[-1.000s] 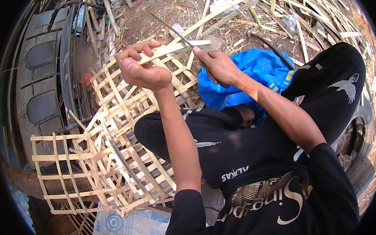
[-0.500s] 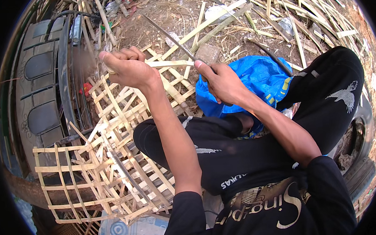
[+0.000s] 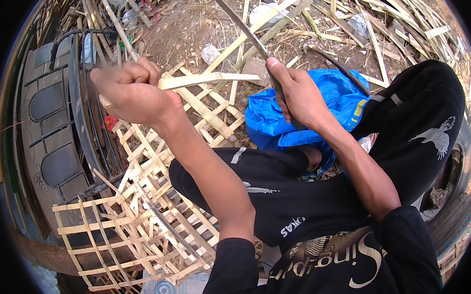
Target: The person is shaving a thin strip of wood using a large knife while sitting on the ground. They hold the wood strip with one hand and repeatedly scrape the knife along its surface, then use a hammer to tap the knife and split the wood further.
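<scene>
My left hand is closed around a pale bamboo strip, whose free end points right toward the knife. My right hand grips the handle of a long knife, its dark blade slanting up and to the left. A small gap separates the strip's tip from the blade. Below my left forearm lies an openwork bamboo lattice, woven from flat strips. A crumpled blue plastic sheet lies beneath my right hand, between my bent legs.
Many loose bamboo strips lie scattered at the far right. Bamboo poles stand at the far left beside a grey metal panel with dark bars. A tyre is close to my right knee. A brick-like block sits on the dirt.
My left hand has moved left and slightly down with the bamboo strip. My right hand has shifted right, and the knife blade now points more steeply upward, apart from the strip.
</scene>
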`<state>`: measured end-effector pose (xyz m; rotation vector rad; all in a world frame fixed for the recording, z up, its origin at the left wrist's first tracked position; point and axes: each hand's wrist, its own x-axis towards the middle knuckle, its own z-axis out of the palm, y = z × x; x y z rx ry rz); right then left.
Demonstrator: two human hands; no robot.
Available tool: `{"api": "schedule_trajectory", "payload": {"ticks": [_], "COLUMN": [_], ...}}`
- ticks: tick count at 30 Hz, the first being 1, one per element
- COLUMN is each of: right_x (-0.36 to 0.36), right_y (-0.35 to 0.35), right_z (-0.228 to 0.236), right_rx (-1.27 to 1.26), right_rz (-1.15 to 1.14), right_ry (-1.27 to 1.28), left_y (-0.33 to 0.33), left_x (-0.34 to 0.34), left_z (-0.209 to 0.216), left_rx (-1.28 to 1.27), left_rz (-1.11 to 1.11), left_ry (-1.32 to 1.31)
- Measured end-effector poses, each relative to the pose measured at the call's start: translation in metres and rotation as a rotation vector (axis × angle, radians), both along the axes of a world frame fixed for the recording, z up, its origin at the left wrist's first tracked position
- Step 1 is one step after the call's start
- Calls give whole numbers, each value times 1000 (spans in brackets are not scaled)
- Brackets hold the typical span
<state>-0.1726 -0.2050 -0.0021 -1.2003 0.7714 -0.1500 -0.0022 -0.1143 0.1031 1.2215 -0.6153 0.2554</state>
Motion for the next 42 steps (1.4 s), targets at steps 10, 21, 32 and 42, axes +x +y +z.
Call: {"api": "schedule_trajectory", "payload": {"ticks": [10, 21, 32, 42], "right_x": [6, 6, 13, 11], "right_y": [22, 47, 67, 78], "right_z": [12, -67, -19, -7], "right_rx": [-109, 6, -190, -156], "right_rz": [-61, 79, 112, 147], "right_ry": [-47, 207, -93, -121], "left_y": [-33, -20, -13, 7], "left_x": [2, 6, -1, 2], "left_z": [-4, -9, -14, -17], "left_rx": [74, 36, 36, -14], "left_rz": [169, 172, 21, 24], "left_ry": [56, 67, 59, 54]}}
